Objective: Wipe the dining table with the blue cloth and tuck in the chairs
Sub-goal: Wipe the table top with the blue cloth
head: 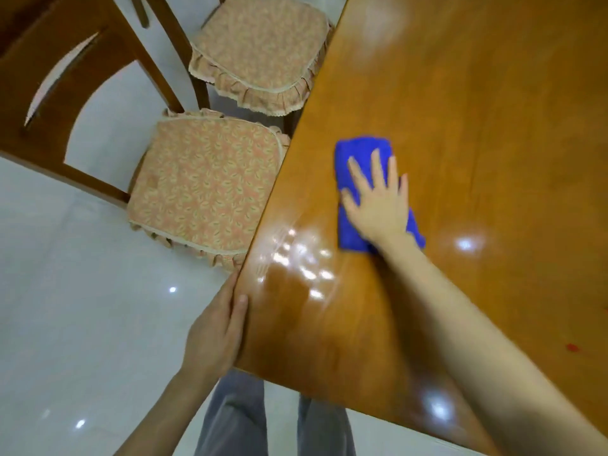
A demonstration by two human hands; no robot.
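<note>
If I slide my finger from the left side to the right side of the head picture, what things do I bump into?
Wooden chair back → flowery seat cushion → blue cloth, with the right hand flat on it → tiny red speck on the table.

Right grip [378, 205] lies flat, fingers [375, 166] spread, arm outstretched; left grip [215, 327] curls, thumb on top.

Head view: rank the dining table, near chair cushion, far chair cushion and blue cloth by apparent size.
1. Dining table.
2-3. Near chair cushion looks bigger than far chair cushion, but it is closer, so unsure.
4. Blue cloth.
</note>
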